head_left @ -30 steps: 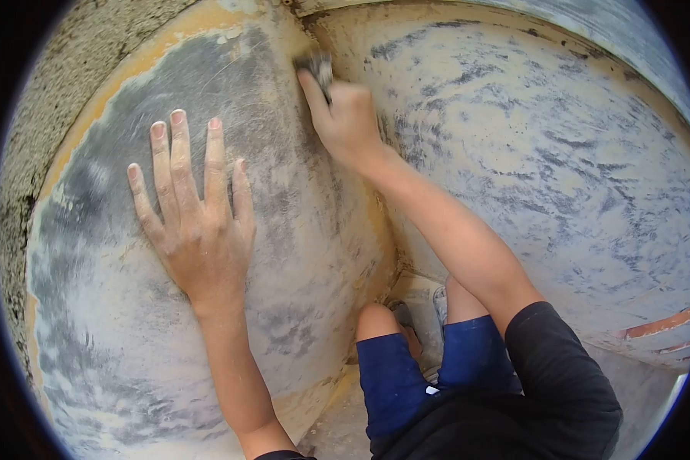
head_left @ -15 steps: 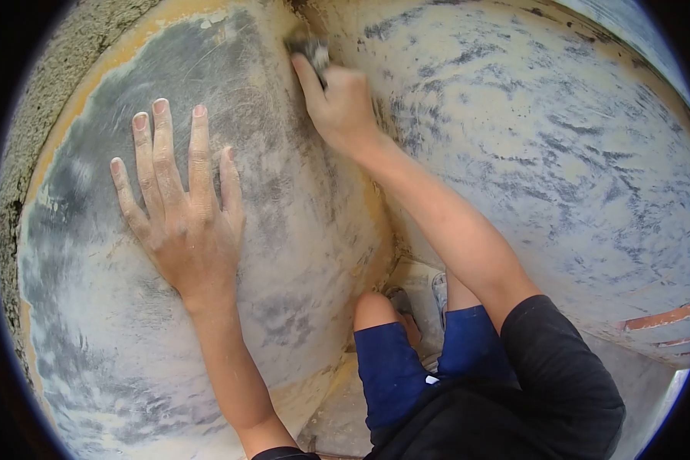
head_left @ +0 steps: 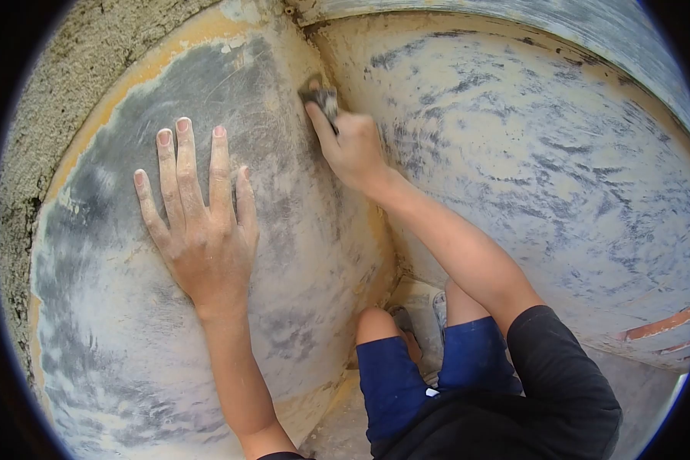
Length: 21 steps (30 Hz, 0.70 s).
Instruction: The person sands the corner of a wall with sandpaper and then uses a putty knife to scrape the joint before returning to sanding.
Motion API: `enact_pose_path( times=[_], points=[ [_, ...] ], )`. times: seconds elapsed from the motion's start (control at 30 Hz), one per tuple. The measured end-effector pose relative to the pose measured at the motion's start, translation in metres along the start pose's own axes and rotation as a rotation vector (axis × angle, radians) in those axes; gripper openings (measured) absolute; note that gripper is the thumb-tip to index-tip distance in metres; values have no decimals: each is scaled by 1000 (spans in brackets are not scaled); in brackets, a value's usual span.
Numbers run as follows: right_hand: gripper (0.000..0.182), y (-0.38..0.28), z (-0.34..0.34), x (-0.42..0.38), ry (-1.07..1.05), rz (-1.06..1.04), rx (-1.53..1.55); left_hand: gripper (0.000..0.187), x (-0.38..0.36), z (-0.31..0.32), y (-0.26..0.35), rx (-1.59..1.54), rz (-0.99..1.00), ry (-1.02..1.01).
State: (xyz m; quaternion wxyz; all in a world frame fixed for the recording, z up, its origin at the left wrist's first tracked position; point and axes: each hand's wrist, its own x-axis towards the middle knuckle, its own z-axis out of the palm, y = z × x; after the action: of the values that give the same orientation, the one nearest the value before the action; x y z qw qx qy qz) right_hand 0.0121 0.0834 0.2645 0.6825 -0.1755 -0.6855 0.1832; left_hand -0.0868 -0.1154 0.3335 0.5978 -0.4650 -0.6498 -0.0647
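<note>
My left hand (head_left: 207,238) lies flat with fingers spread on a curved, dusty panel (head_left: 284,253) patched in grey and cream. Higher up, near the seam between the two panels, my right hand (head_left: 351,146) is closed round a small dark object (head_left: 320,98), perhaps a folded abrasive piece or pad; blur hides its exact form. That object rests against the cream strip at the left panel's right edge. White dust coats the fingers of my left hand.
A second curved panel (head_left: 514,161) with dark streaks fills the right side. Rough concrete (head_left: 69,100) borders the left edge. Orange-brown strips (head_left: 662,322) show at lower right. My knees and feet are below, on a greyish floor (head_left: 337,425).
The view has shifted, so the panels and my left hand appear lower and further right. My right hand, still holding the dark object, also appears lower, beside the seam.
</note>
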Motion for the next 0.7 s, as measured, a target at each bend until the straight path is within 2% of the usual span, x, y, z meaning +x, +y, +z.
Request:
enact_pose_path(
  times=[0.07,0.13,0.23,0.27,0.4,0.47,0.6,0.7],
  points=[
    [45,-6,4,24,4,33,63,48,2,1,0,1,7,9],
    [44,-14,8,35,123,45,-9,48,-3,0,0,-6,13,-13],
    [43,0,1,-9,2,28,100,49,1,-2,-1,-6,4,11],
    [45,3,0,-22,3,-4,36,48,0,-1,-1,-13,4,1],
    [44,6,5,14,13,-17,104,48,-1,4,0,-17,6,20],
    [47,-4,7,31,88,44,-13,48,1,0,1,-8,18,-1],
    [49,-3,-4,-8,-5,76,91,47,0,1,0,-15,12,2],
    [52,1,-1,-7,-24,24,-53,48,0,1,0,-24,3,10]
  ],
)
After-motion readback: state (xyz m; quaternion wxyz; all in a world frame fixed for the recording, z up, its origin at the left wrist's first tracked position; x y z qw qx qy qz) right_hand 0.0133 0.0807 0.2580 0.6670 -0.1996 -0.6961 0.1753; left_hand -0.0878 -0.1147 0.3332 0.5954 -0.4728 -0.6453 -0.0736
